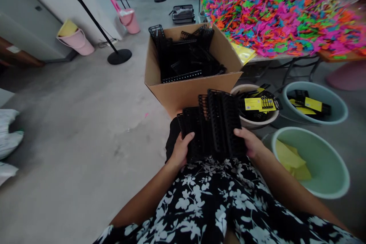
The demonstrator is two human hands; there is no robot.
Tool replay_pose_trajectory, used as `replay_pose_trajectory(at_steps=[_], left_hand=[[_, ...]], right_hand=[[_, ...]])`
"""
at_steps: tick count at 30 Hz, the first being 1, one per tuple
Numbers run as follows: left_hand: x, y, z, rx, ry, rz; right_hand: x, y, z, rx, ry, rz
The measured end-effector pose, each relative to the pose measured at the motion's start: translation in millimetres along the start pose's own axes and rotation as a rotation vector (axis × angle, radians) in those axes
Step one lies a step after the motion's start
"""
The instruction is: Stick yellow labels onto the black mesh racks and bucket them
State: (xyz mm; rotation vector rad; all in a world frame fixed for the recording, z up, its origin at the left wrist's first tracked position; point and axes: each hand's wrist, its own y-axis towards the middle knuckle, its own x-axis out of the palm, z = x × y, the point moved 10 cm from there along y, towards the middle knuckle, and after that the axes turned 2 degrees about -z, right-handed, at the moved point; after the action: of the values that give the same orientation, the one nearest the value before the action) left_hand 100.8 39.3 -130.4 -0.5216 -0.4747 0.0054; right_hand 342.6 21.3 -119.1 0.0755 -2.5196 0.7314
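Several black perforated plastic racks [221, 126] are bunched upright over my lap, in front of the cardboard box. My left hand [183, 148] grips the bunch at its left side, thumb on the front face. On the opposite side my right hand [249, 142] clasps the racks, thumb along the edge; its other fingers are hidden behind. Just beyond stands the open cardboard box [197, 88], filled with more black plastic pieces [188, 55] of a similar kind.
To the right are a beige bucket [257, 124] and a blue bucket [344, 110] with black pieces and yellow cards, plus a green bucket [343, 175] holding yellow sheets. A table behind bears a heap of colourful plastic pieces [274, 11]. A fan stand [119, 56] and pink bucket [81, 44] are left.
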Motion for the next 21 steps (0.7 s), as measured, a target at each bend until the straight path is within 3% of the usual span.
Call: replay_pose_trajectory(at_steps=[4,8,11,14,17,21], left_hand=[[2.3,3.4,-6.1,0.062,0.019,0.023],[12.7,-1.4,-18.4,-0.075,-0.073,-0.091],[23.6,-13.1,-19.5,-0.182,-0.184,-0.187],[25.1,-23.7,-21.3,-0.215,-0.220,-0.190],[16.7,-27.8,-26.4,-0.145,-0.196,-0.126],[5.5,-29.5,-29.3,0.005,-0.135,-0.072]], right_hand=[[30.6,-5.8,8.8,0.037,-0.107,-0.110],[49.0,-2.2,6.9,0.022,-0.250,-0.226],[62.7,2.0,-6.1,-0.084,-0.440,-0.278],[75.9,5.9,-20.5,-0.200,-0.614,-0.259],[91.4,9.0,-29.5,-0.234,-0.728,-0.272],[118.5,11.4,-45.5,-0.253,-0.795,-0.452]])
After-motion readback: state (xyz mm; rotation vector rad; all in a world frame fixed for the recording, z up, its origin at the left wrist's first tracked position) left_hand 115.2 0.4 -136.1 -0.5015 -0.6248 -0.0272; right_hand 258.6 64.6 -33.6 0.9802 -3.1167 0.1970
